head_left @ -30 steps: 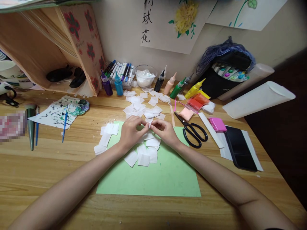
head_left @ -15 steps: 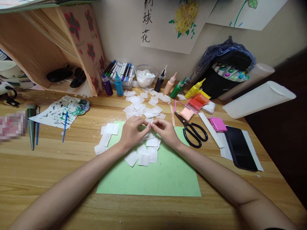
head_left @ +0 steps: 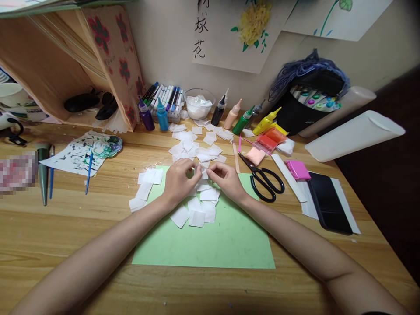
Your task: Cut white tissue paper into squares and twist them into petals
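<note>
Over the top part of a green sheet of paper (head_left: 203, 249), my left hand (head_left: 180, 181) and my right hand (head_left: 225, 178) face each other with thumbs and forefingers pinched. A small piece of white tissue paper (head_left: 204, 168) stretches between the fingertips, held from both sides. Below the hands, several white tissue squares (head_left: 197, 218) lie loosely overlapping on the green sheet. Another group of white squares (head_left: 144, 191) rests at its left edge, partly on the wood. Beyond my hands are more scattered white squares (head_left: 187, 146).
Black-handled scissors (head_left: 265, 179) lie right of the green sheet, near a phone (head_left: 330, 203) and a pink clay packet (head_left: 298, 170). Paint bottles (head_left: 243, 120), a glass bowl (head_left: 198, 105) and markers (head_left: 167, 98) line the back. Brushes (head_left: 89, 173) and a paint-smeared paper (head_left: 77, 153) are at left.
My fingertips have drawn slightly apart, the left hand shifting a little to the left, so more of the tissue piece shows between them. Everything else stays in place.
</note>
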Available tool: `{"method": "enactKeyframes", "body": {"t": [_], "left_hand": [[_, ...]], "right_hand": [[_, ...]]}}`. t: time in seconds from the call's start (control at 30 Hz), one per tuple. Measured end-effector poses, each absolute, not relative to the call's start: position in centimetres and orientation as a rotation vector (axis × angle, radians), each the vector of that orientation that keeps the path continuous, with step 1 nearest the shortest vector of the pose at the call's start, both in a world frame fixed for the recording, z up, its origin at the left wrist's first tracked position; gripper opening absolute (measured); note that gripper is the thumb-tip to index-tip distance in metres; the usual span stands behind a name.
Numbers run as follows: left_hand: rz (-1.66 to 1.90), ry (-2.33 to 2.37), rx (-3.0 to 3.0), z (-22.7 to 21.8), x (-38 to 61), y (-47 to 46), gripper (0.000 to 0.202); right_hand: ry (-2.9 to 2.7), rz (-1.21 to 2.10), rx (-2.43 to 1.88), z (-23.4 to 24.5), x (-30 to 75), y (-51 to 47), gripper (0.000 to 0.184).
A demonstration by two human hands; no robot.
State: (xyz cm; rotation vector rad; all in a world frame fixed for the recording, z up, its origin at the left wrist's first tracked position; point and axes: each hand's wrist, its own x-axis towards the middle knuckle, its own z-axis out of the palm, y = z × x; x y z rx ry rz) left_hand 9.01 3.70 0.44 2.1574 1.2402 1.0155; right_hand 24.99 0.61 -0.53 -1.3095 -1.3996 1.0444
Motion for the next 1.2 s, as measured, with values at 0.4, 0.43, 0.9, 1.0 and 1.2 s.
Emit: {"method": "enactKeyframes", "body": {"t": [0.4,0.43,0.9,1.0,1.2], "left_hand": [[1.070,1.430,1.879,0.4,8.8,4.2,0.026],[1.099,1.458,1.845,0.3,8.7,4.3,0.025],[1.207,1.146,2.343,-0.1,8.9,3.6,0.022],[1.166,1.045,2.539,-0.3,9.0,3.4,0.026],[1.060,1.021,2.545,0.0,9.1,3.2,0.031]], "right_hand": [[-1.287,0.919,-1.356,-0.8,25.4,0.9,0.020],[-1.255,0.904,-1.361,-1.0,25.4,1.0,0.018],[-1.515,0.971,-1.270,0.0,25.1,0.1,0.032],[-1.425,1.070,-1.244,-0.4,25.3,0.5,0.041],[-1.395,1.128,-1.243,-0.4,25.4,0.8,0.045]]}}
